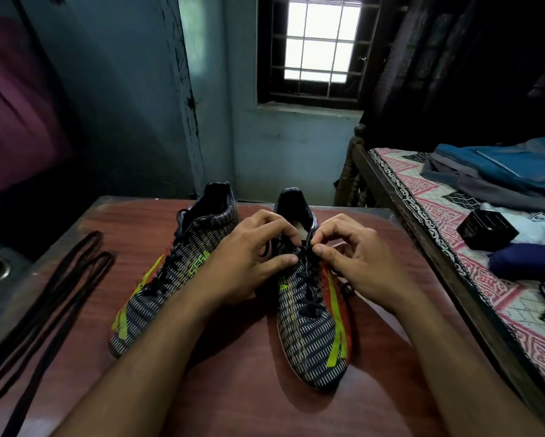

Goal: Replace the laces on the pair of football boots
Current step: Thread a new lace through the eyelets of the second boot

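Looking down, we see a reddish wooden table (233,389) filling the near half of the scene, with a bed (454,247) under a pink patterned cover along its right side and a barred window (321,42) in the far wall. Folded blue and grey clothes (501,171) lie on the far end of the bed, and a small black box (485,230) sits nearer to us on it.

On the table stand two football boots, dark with pale dashes and lime and red flashes, toes toward us. We find the left boot (170,272) angled with its toe to the near left, still threaded with a black lace. The right boot (312,316) stands just beside it, toe pointing near, also laced in black.

Our left hand (249,257) rests across the gap between the boots, its curled fingers and thumb pinching the lace (309,288) at the top eyelets of the right boot. Our right hand (353,260) meets it from the right, thumb and forefinger pinched on the same lace at the knot.

Well apart, at the table's left edge, a pair of dark spare laces (53,298) lies in long loops.
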`<action>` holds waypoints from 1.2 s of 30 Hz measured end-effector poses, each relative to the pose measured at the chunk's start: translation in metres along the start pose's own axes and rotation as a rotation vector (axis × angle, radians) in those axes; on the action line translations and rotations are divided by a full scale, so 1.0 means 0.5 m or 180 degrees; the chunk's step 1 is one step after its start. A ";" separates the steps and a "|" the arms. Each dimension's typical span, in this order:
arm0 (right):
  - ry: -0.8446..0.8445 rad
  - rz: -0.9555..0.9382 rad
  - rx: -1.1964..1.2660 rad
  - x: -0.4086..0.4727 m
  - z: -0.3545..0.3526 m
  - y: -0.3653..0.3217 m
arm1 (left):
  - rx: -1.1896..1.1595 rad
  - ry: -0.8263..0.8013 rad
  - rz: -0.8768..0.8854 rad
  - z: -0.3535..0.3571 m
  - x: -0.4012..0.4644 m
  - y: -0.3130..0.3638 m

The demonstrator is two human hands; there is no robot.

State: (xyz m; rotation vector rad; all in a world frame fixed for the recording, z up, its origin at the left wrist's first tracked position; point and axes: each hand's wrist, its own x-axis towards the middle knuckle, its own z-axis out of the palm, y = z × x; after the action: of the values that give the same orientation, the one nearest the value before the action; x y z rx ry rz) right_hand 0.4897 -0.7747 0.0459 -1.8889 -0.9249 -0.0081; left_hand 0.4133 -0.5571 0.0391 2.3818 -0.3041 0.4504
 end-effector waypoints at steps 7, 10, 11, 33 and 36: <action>-0.0075 0.0295 0.0261 0.000 -0.008 0.002 | 0.0002 0.0160 -0.0023 0.013 0.003 -0.002; -0.0105 0.0281 0.0118 0.001 -0.008 0.008 | 0.0315 0.0230 -0.0114 0.020 0.007 0.008; -0.0083 0.0247 0.0074 0.001 -0.007 0.009 | 0.0363 0.0243 -0.0158 0.022 0.008 0.014; -0.0072 0.0094 0.0289 0.005 0.010 0.023 | 0.0435 0.0469 -0.0348 0.021 0.023 0.028; -0.0076 0.0114 0.0297 0.005 0.009 0.025 | 0.0334 0.0677 -0.0397 0.029 0.026 0.027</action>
State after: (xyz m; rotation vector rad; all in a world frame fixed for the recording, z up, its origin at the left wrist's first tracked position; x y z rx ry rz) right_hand 0.4974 -0.7726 0.0348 -1.8223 -0.8925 0.0780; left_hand 0.4242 -0.5782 0.0420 2.4107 -0.0358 0.6685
